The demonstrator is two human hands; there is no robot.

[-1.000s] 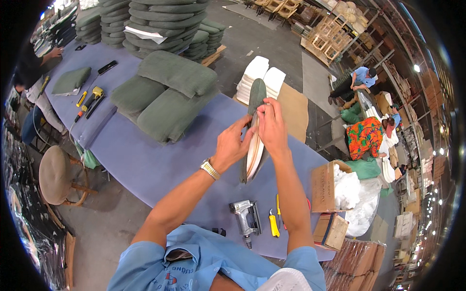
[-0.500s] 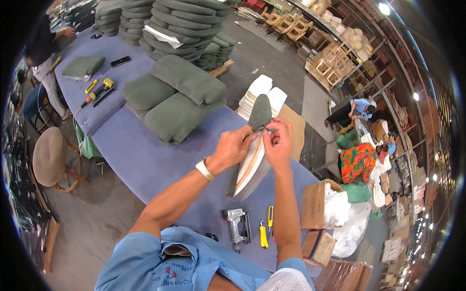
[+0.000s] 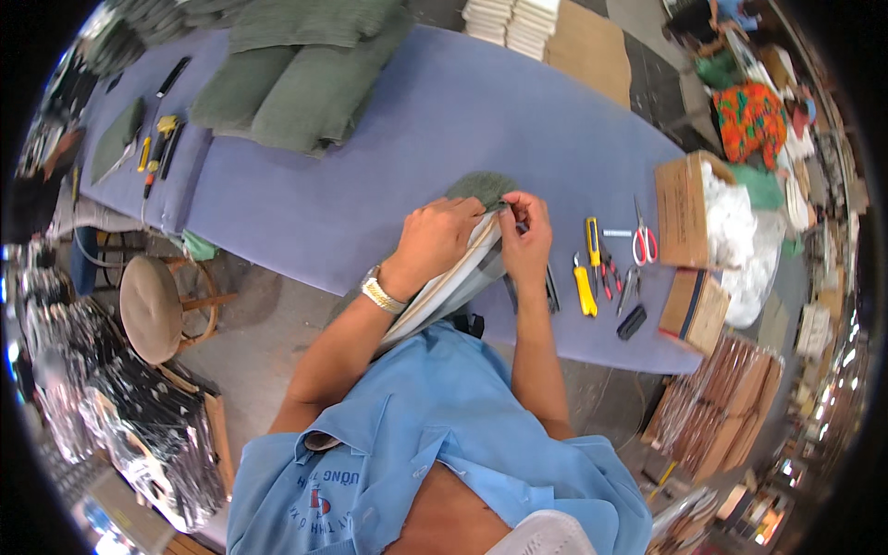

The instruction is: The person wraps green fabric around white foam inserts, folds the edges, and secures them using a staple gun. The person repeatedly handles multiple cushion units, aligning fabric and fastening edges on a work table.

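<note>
Green-covered curved seat panel (image 3: 467, 264), pale wood on its inner face and dark green fabric at its top end, leans from the person's lap up onto the near edge of the long purple-blue padded table (image 3: 370, 176). The left hand (image 3: 439, 239) lies over the panel's upper part, fingers curled down on the fabric. The right hand (image 3: 525, 242) pinches the fabric edge at the panel's top between thumb and fingertips.

Half a second ago the panel stood upright above the table with both hands raised around it; now it is tipped low against the table's near edge, and the view has dropped, so the tools lie just right of the hands.

Just right of the panel lie a yellow utility knife (image 3: 584, 287), a second yellow-handled cutter (image 3: 592, 240), red-handled pliers (image 3: 609, 274) and red-handled scissors (image 3: 643, 242). Further right of the panel, at the table's end, an open brown cardboard box (image 3: 683, 208) holds white stuffing, and a smaller closed brown carton (image 3: 692, 310) sits nearer the person than it; I cannot make out any label on either. Beyond the panel, across the table, lie dark green cushions (image 3: 296, 92) and a flat brown cardboard sheet (image 3: 592, 51). Left of the panel, below the table, stands a round padded stool (image 3: 153, 305).
</note>
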